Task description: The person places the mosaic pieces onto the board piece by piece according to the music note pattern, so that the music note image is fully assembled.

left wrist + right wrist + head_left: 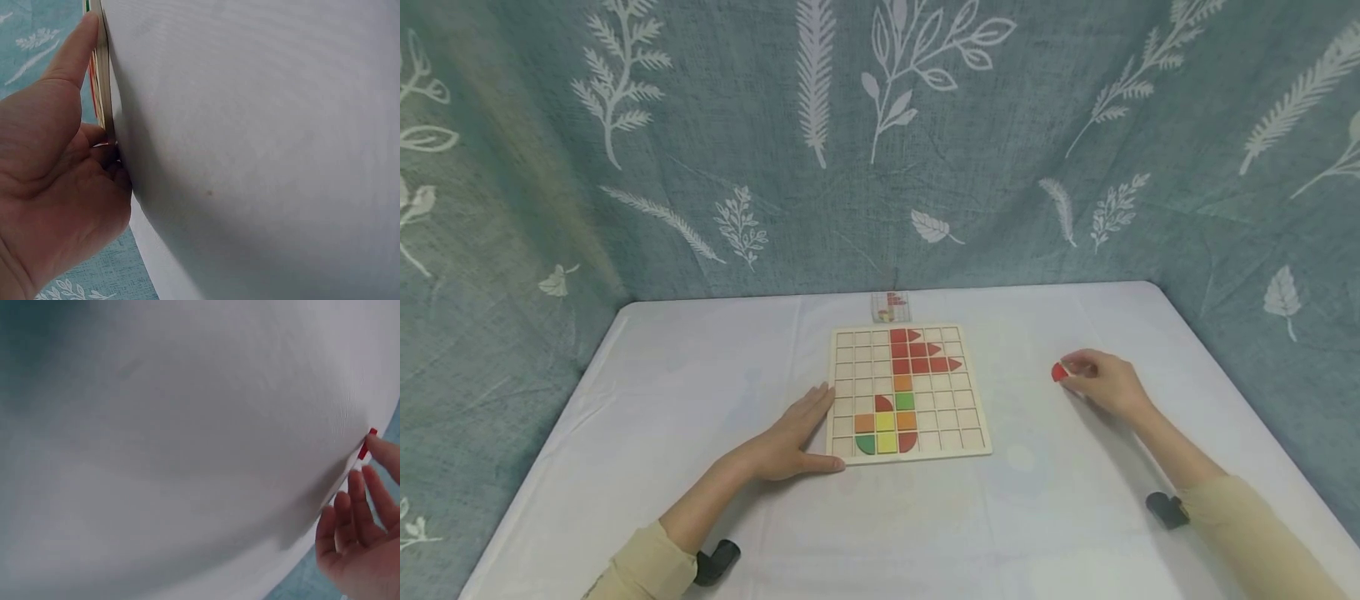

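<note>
A square wooden grid board point(936, 417) lies on the table, several of its cells filled with red, orange, yellow and green tiles. My left hand point(790, 437) rests at its near left corner, thumb along the front edge and fingers against the left edge. In the left wrist view the thumb point(75, 53) lies straight along the board's rim. To the right of the board, my right hand point(1108, 383) pinches a small red tile point(1059, 372) with a rounded edge. The right wrist view shows this red tile point(367, 444) edge-on, close over the white cloth, at thumb and fingertips.
A small pattern card point(882, 310) with a coloured grid lies just behind the board. White cloth point(715, 358) covers the table. A blue-green curtain with white leaf prints point(760, 108) closes off the back and sides. Black devices point(718, 562) sit at both wrists.
</note>
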Available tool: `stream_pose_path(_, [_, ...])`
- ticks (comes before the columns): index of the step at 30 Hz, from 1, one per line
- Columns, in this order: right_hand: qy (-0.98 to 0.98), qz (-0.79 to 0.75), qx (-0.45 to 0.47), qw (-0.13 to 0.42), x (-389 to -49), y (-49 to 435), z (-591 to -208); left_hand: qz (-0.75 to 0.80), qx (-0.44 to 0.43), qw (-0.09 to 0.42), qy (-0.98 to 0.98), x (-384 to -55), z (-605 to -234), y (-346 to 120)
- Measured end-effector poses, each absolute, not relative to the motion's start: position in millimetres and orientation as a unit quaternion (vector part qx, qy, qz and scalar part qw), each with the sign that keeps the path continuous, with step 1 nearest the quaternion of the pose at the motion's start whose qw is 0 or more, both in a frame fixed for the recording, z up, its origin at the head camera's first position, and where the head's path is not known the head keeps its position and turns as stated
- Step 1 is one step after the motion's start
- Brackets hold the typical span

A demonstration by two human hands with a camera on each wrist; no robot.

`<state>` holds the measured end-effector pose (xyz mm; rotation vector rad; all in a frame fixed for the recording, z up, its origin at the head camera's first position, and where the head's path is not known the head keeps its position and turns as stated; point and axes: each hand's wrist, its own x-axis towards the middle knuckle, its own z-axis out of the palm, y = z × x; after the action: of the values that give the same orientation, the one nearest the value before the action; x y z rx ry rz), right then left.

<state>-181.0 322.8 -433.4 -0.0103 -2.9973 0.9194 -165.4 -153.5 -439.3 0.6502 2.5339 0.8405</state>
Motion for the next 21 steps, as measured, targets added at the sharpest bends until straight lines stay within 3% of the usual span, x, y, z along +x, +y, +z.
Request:
stream_pose_path(14, [-0.953, 0.303, 0.007, -0.001, -190, 316, -435, 0.301, 0.236, 0.197, 0.903, -167, -439, -155])
stream_pose_path(21, [-0.939, 0.342, -0.004, -0.028, -192, 287, -431, 0.302, 0.233, 0.201, 0.902, -167, -438, -155])
